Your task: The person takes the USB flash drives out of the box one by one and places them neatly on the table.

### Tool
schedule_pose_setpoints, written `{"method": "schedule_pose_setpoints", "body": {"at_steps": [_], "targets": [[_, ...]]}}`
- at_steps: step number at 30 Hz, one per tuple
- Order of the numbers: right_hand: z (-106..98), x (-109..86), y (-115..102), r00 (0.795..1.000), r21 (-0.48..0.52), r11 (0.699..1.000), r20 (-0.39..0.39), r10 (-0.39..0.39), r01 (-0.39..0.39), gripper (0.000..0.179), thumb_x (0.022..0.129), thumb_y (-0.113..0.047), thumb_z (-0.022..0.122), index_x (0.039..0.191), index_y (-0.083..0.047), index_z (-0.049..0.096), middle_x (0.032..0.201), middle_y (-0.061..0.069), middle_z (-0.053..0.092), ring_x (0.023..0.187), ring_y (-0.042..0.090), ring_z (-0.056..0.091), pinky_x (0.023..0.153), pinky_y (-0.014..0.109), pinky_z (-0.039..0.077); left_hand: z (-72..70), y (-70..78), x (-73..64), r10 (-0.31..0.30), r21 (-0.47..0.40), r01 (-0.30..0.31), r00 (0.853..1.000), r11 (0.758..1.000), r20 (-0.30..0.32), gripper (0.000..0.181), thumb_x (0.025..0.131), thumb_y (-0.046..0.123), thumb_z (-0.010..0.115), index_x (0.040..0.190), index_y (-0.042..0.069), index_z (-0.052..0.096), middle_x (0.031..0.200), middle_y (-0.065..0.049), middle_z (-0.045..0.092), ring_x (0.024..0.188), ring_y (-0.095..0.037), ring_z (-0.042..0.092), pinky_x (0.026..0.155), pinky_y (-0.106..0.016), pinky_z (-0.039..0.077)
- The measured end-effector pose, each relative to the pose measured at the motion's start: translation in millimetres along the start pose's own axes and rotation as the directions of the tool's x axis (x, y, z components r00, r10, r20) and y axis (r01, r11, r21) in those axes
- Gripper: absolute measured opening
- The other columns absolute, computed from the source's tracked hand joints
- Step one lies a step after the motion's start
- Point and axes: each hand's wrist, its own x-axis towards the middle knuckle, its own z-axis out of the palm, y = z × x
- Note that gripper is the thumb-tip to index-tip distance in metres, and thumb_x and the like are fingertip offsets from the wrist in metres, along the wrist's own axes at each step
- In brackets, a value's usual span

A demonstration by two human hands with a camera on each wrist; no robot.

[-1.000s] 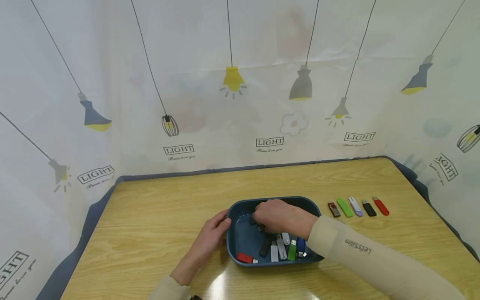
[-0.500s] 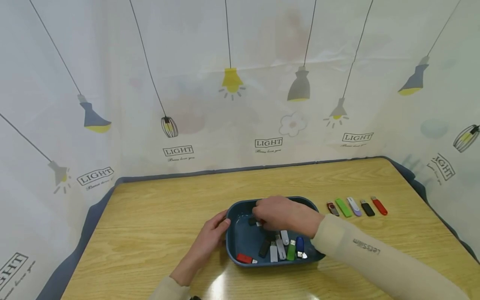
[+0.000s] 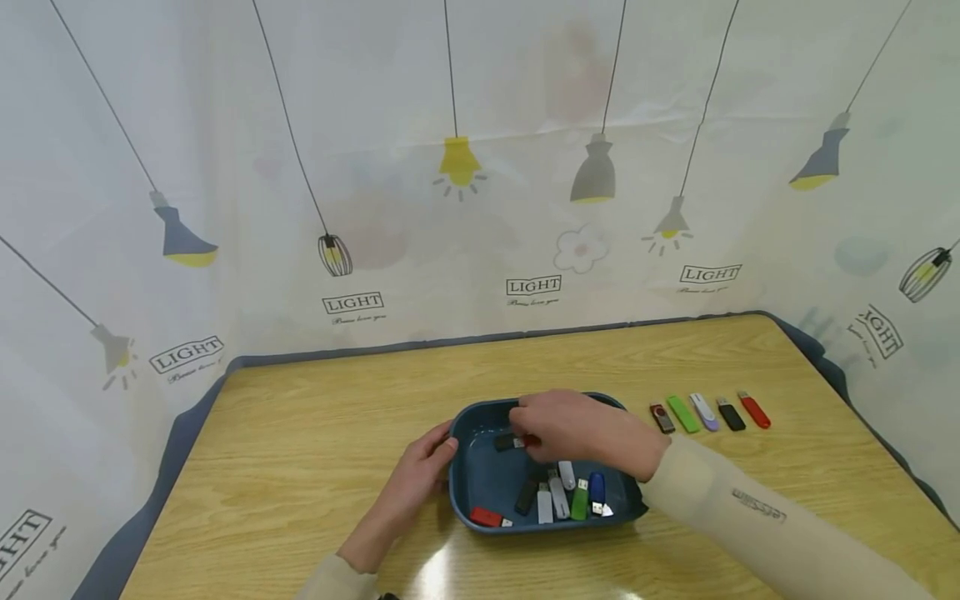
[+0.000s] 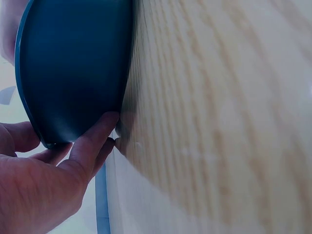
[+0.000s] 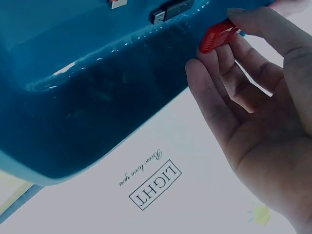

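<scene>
A dark blue plastic tray (image 3: 474, 414) stands on the wooden table. In the right wrist view, my right hand (image 5: 263, 97) pinches a red USB flash drive (image 5: 219, 35) between thumb and fingertips, over the tray's far side. Just left of that hand, a black USB flash drive (image 3: 507, 442) lies on the tray floor. My left hand (image 3: 408, 479) holds the tray's left end; the left wrist view has its thumb at the rim and fingers against the outer wall. Several other flash drives lie along the tray's near side, including a red one (image 3: 486, 517) and a green one (image 3: 580, 502).
Right of the tray, several flash drives form a row on the table (image 3: 315, 450): dark red with metal (image 3: 662, 418), green (image 3: 683, 413), white-purple (image 3: 704, 412), black (image 3: 731, 414) and red (image 3: 753, 410). A printed fabric backdrop (image 3: 420, 250) rises behind the table's back edge.
My right hand has shifted slightly right inside the tray, and a red flash drive now shows at its fingers. The black drive beside it is more exposed. My left hand stays on the tray.
</scene>
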Motion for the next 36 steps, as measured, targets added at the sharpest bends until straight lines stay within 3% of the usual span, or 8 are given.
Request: {"method": "schedule_pose_setpoints", "body": {"at_steps": [10, 18, 29, 36], "targets": [[-8, -17.9, 1, 0.995, 0.113, 0.992, -0.073, 0.064, -0.055, 0.010, 0.094, -0.021, 0.077, 0.102, -0.017, 0.072, 0.090, -0.008, 0.057, 0.074, 0.009, 0.050, 0.064, 0.025, 0.047, 0.0, 1.8, -1.2, -0.006, 0.002, 0.006, 1.000, 1.000, -0.001, 0.052, 0.111, 0.019, 0.045, 0.157, -0.005, 0.036, 0.153, -0.029, 0.046, 0.125, -0.037, 0.060, 0.092, -0.047, 0.058], [-12, -37.2, 11, 0.983, 0.208, 0.977, -0.169, 0.077, -0.041, 0.009, 0.096, -0.019, 0.076, 0.104, -0.017, 0.074, 0.093, -0.007, 0.060, 0.077, 0.006, 0.053, 0.066, 0.025, 0.049, -0.3, 0.3, -0.9, -0.013, -0.005, 0.013, 1.000, 1.000, 0.001, 0.053, 0.111, 0.019, 0.045, 0.158, -0.004, 0.036, 0.154, -0.028, 0.045, 0.125, -0.037, 0.059, 0.093, -0.047, 0.058], [-22, -65.7, 23, 0.927, 0.255, 0.962, -0.328, 0.182, -0.099, 0.014, 0.095, -0.020, 0.077, 0.106, -0.012, 0.075, 0.088, -0.010, 0.062, 0.074, 0.004, 0.051, 0.063, 0.024, 0.048, 0.5, 1.1, -1.3, -0.020, 0.006, 0.020, 1.000, 1.000, -0.016, 0.052, 0.111, 0.020, 0.045, 0.157, -0.003, 0.037, 0.154, -0.027, 0.046, 0.126, -0.036, 0.059, 0.092, -0.047, 0.058], [-24, -83.5, 33, 0.898, 0.307, 0.934, -0.335, 0.287, -0.184, 0.015, 0.094, -0.021, 0.078, 0.106, -0.012, 0.076, 0.089, -0.009, 0.065, 0.078, 0.006, 0.057, 0.068, 0.025, 0.054, 0.6, 1.7, -1.3, -0.028, 0.007, 0.028, 1.000, 1.000, -0.011, 0.052, 0.112, 0.020, 0.045, 0.157, -0.003, 0.037, 0.154, -0.027, 0.046, 0.127, -0.038, 0.059, 0.093, -0.048, 0.058]]}}
